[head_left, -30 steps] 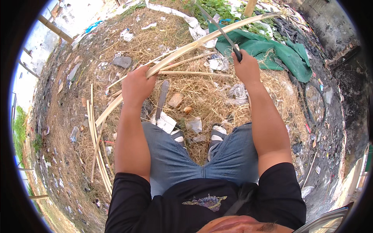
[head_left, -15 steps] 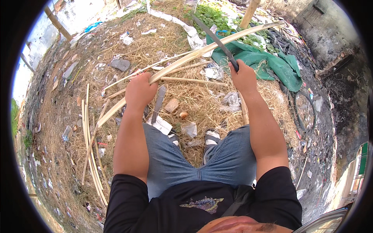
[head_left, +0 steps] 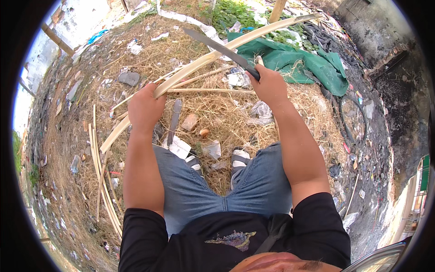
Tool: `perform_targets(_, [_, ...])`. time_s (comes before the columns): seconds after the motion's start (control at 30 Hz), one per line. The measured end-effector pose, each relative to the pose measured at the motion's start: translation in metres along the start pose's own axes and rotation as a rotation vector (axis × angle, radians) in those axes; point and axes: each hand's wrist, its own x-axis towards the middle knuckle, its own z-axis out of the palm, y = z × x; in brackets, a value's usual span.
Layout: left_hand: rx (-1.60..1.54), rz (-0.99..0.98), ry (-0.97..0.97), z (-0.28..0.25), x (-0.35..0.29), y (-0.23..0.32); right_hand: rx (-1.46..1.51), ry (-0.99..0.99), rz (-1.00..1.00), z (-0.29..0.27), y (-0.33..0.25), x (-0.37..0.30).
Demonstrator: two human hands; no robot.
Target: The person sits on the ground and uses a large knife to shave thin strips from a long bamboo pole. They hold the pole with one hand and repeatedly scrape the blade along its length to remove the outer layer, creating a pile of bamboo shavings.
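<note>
My left hand (head_left: 147, 104) is closed around a long pale split bamboo strip (head_left: 188, 72). The strip runs from beside my left forearm up to the far right, bending slightly. In my right hand (head_left: 270, 86) is the black handle of a long dark-bladed knife (head_left: 210, 44). Its blade points to the far left and crosses over the strip; whether it touches cannot be made out. Between my legs and the strip, a second flat dark blade (head_left: 174, 121) lies on the ground, its lower end by a white scrap.
Several thin bamboo strips (head_left: 100, 174) lie left of my legs. A green sheet (head_left: 290, 63) is spread at the far right, near a black hoop (head_left: 355, 120). Dry straw and litter cover the ground. A sooty wall (head_left: 385, 41) stands at right.
The knife has swung left, its blade now lying across the strip at a flatter angle. My right hand has come a little left. The whole view has shifted slightly.
</note>
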Motion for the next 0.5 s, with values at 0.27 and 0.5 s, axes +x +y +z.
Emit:
perform_targets(0.27, [0.07,0.115,0.091,0.003,-0.005,0.009,0.15,0.119,0.377,-0.013,0.067,0.003])
perform_targets(0.5, [-0.011,0.08,-0.044,0.006,-0.006,0.014,0.011,0.113,-0.134,-0.004,0.028,-0.003])
